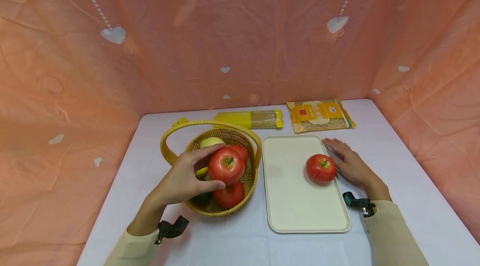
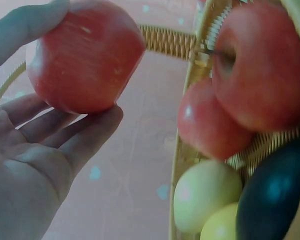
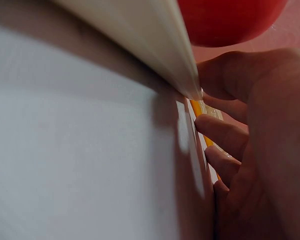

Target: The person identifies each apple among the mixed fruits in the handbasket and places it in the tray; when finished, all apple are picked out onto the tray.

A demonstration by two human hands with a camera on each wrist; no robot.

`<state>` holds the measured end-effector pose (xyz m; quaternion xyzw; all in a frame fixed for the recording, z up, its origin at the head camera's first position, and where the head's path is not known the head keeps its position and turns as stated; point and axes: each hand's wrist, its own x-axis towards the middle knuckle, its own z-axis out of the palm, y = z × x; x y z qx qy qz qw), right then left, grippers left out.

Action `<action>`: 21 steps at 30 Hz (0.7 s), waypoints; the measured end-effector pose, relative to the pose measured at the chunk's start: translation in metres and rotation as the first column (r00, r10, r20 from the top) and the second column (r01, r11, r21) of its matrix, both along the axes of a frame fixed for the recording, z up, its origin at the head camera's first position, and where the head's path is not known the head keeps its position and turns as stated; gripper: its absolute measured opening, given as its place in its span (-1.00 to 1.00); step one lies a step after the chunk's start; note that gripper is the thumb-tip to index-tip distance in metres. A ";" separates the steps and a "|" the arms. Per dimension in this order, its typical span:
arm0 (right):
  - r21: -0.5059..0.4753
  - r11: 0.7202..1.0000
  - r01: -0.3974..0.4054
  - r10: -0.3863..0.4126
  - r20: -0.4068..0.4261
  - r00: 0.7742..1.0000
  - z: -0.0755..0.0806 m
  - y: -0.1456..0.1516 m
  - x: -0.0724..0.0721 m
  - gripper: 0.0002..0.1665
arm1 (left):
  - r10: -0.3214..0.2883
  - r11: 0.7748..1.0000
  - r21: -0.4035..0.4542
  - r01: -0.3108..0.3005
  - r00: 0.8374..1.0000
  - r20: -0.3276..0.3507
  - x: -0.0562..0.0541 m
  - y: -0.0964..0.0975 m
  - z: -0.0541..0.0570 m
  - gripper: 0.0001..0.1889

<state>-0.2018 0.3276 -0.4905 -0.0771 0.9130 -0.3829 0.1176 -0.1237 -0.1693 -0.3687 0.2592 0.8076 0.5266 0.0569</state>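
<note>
My left hand (image 1: 187,174) grips a red apple (image 1: 226,165) between thumb and fingers, raised over the wicker basket (image 1: 250,191). In the left wrist view that apple (image 2: 90,57) is off to one side of the basket's rim. Inside the basket lie two more red apples (image 1: 229,195), a pale green round fruit (image 1: 212,142), something yellow (image 1: 201,171) and a dark, smooth, rounded item (image 2: 275,195). My right hand (image 1: 350,166) rests at the right edge of the cream tray (image 1: 292,212), fingers extended. Another red apple (image 1: 321,169) sits on the tray beside it.
Behind the basket lies a yellow pack of noodles (image 1: 262,119). An orange and clear food bag (image 1: 318,116) is at the back right. The basket's arched handle (image 1: 210,123) rises on its far side. Pink curtains (image 1: 240,41) hang around the white-covered table (image 1: 225,241).
</note>
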 end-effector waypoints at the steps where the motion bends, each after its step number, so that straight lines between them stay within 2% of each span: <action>1: -0.001 1.000 0.001 -0.001 0.001 1.000 0.000 0.000 0.000 -0.16 | -0.017 1.000 0.011 0.017 1.000 0.013 0.001 0.003 0.000 -0.10; 6: -0.002 1.000 0.001 -0.001 -0.002 1.000 0.000 0.000 0.001 -0.16 | -0.094 0.995 0.031 0.093 0.995 0.030 0.004 0.017 -0.003 -0.08; 11: -0.010 1.000 0.003 -0.003 0.003 1.000 -0.001 0.000 0.001 -0.16 | -0.145 0.988 0.055 0.142 0.988 0.052 0.007 0.032 -0.007 -0.10; 14: -0.011 1.000 0.004 -0.004 0.007 1.000 -0.001 0.000 0.001 -0.16 | -0.178 0.982 0.077 0.172 0.981 0.072 0.009 0.040 -0.008 -0.11; 21: 0.001 1.000 0.008 -0.008 0.009 1.000 -0.001 0.002 -0.001 -0.15 | -0.245 0.969 0.069 0.239 0.965 0.093 0.010 0.062 -0.015 -0.11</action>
